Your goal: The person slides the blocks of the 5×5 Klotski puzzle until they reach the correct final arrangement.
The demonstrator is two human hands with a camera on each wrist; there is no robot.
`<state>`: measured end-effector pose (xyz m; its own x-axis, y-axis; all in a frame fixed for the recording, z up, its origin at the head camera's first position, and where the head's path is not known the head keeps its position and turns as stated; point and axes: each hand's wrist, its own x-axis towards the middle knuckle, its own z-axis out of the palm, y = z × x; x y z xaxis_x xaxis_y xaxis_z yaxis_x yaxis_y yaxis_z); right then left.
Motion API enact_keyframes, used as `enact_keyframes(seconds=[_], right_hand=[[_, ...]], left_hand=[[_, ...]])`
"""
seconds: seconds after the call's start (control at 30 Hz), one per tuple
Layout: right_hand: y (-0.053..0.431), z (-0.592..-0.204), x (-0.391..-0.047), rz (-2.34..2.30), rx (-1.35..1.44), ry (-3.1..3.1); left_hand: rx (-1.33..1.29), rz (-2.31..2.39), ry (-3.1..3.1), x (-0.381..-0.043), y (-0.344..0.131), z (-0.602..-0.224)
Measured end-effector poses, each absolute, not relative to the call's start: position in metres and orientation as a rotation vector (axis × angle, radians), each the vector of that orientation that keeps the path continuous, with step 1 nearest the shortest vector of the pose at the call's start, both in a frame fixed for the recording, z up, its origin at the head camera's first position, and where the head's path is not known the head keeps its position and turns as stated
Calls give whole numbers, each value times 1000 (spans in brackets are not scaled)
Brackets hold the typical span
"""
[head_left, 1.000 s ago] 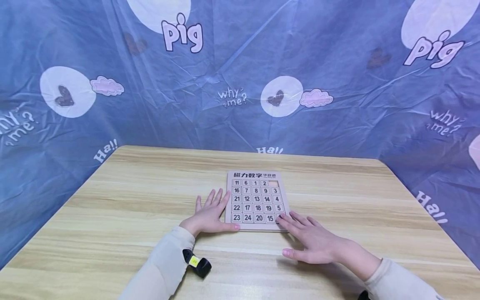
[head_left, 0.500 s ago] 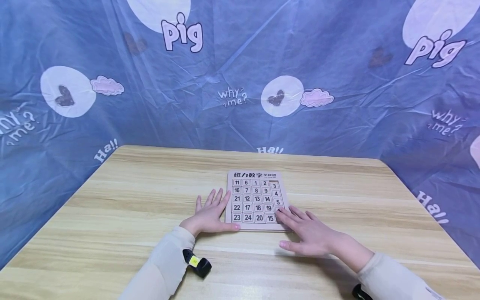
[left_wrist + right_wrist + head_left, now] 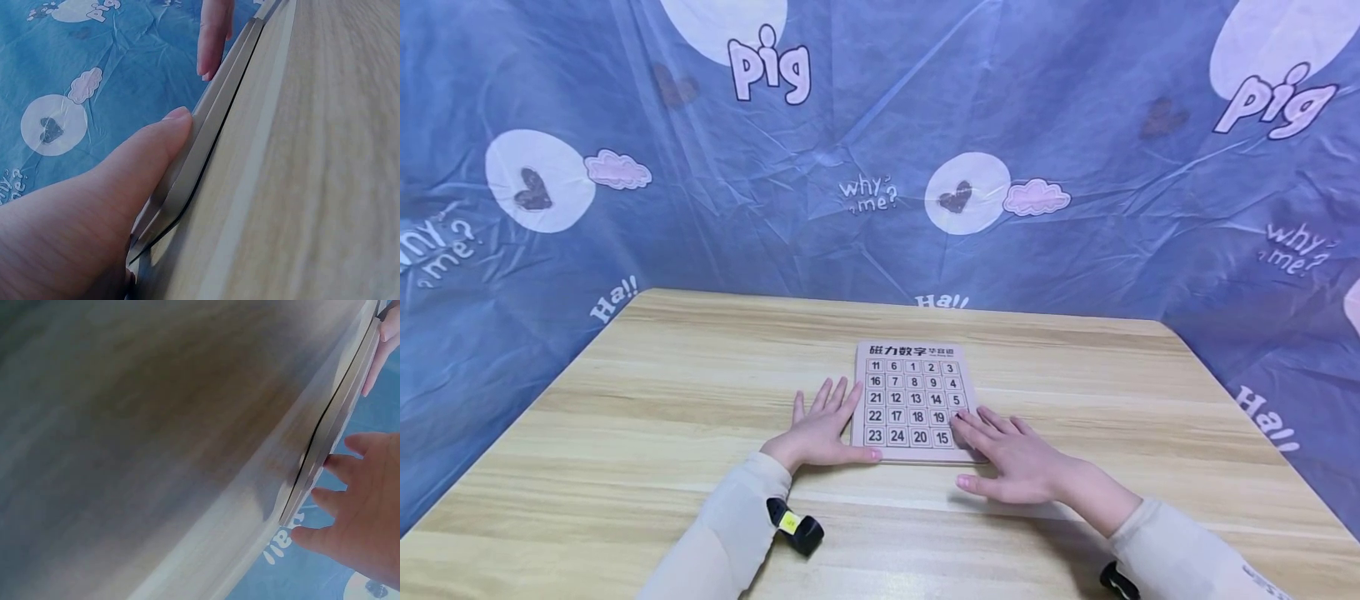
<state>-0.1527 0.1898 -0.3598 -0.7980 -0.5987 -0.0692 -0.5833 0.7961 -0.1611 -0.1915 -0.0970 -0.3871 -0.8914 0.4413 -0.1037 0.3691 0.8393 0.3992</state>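
A pale number slide puzzle [image 3: 916, 398] lies flat on the table, its rows of square numbered tiles below a strip of dark lettering. My left hand [image 3: 820, 429] lies along its left side with fingers spread, the thumb on the near left corner. The left wrist view shows that thumb [image 3: 147, 150] against the puzzle's near edge [image 3: 200, 137]. My right hand [image 3: 1018, 462] reaches in from the right, fingers extended. Its index fingertip rests on the right-hand column, just below the tile marked 5, covering the tile there. The bottom right cell is partly hidden by this hand.
The wood-grain table [image 3: 700, 350] extends around the puzzle on all sides. A blue printed cloth [image 3: 880, 250] hangs behind it and at both sides. Black wrist cameras sit at the sleeves, the left one [image 3: 797, 529] with a yellow label.
My right fingertip has slid up the right-hand column, away from me. The tiles 3, 4 and 5 have shifted up, filling the gap at the top right. My left hand has stayed put.
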Motion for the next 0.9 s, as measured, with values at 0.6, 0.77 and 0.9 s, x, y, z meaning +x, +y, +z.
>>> enact_keyframes(seconds=[0.6, 0.77, 0.9], right_hand=[[129, -353, -153, -147, -1187, 2748], [114, -355, -151, -125, -1242, 2706], [108, -356, -149, -93, -1263, 2695]], left_hand=[[628, 540, 2830, -192, -97, -390], [639, 540, 2838, -193, -97, -390], [646, 532, 2850, -193, -97, -390]])
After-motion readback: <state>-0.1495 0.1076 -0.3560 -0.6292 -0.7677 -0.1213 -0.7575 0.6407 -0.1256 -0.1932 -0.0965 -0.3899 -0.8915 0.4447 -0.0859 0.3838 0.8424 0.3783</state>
